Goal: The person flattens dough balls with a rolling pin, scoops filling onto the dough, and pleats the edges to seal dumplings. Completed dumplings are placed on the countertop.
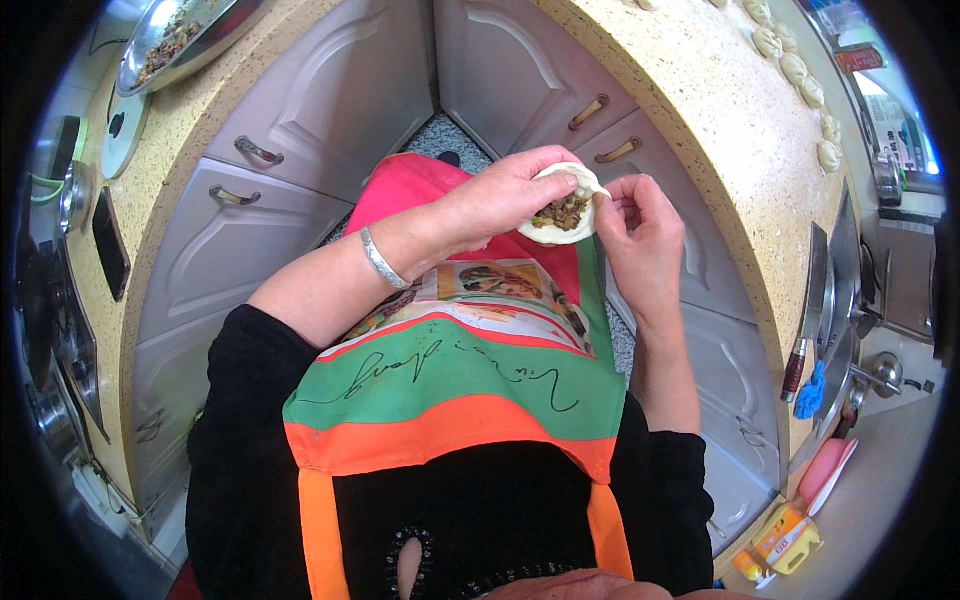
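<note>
My left hand holds a round dough wrapper from beneath, its thumb laid over the upper edge. A mound of brown chopped filling with green bits sits in the wrapper, which is still open at the front. At the wrapper's right edge, my right hand pinches the dough between thumb and forefinger. Both hands are in front of my colourful apron, clear of the counters. The left fingers under the dough are mostly hidden.
On the right counter lies a row of filled buns. Nearer are a cleaver and a blue scrubber beside the sink. The left counter bears a metal bowl of filling, a lid and a phone.
</note>
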Demonstrator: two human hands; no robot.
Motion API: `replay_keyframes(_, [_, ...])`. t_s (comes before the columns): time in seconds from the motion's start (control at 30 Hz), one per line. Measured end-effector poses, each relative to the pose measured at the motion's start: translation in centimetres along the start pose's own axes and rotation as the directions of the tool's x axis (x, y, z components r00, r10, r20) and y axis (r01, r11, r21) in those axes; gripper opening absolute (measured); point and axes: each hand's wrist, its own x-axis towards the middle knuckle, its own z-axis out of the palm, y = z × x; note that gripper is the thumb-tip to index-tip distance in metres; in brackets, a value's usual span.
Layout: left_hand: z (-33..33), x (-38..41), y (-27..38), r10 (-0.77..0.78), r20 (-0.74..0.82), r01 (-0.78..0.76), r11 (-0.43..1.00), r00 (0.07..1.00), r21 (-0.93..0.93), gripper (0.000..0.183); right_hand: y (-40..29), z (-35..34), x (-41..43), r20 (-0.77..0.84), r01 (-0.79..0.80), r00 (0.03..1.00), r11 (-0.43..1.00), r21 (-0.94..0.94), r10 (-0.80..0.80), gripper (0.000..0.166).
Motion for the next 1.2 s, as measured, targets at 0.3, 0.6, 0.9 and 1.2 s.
replay_keyframes(0.3, [-0.4, 0.3, 0.7, -0.054, 0.092, 0.046, 0.995, 0.994, 0.091, 0.022, -0.6, -0.5, 0.8, 0.07, 0.203, 0.978, 0.976, -0.075, -0.198, 0.012])
replay_keyframes(0.6, [-0.2, 0.2, 0.6, -0.023, 0.002, 0.023, 1.0, 1.0, 0.018, 0.021, 0.9, 0.3, -0.5, 0.024, 0.04, 0.999, 0.999, 0.002, -0.04, 0.01])
replay_keyframes(0.9, [-1.1, 1.1, 1.5, 0.062, 0.141, -0.118, 0.89, 0.988, 0.441, 0.02, -1.4, 0.1, 0.4, 0.044, 0.249, 0.968, 0.949, -0.195, -0.245, 0.012])
replay_keyframes(1.2, [-1.8, -0.1, 1.6, -0.012, 0.053, 0.028, 0.948, 0.999, -0.318, 0.048, 0.8, 0.7, 0.0, -0.038, -0.137, 0.987, 0.938, 0.319, 0.157, 0.006])
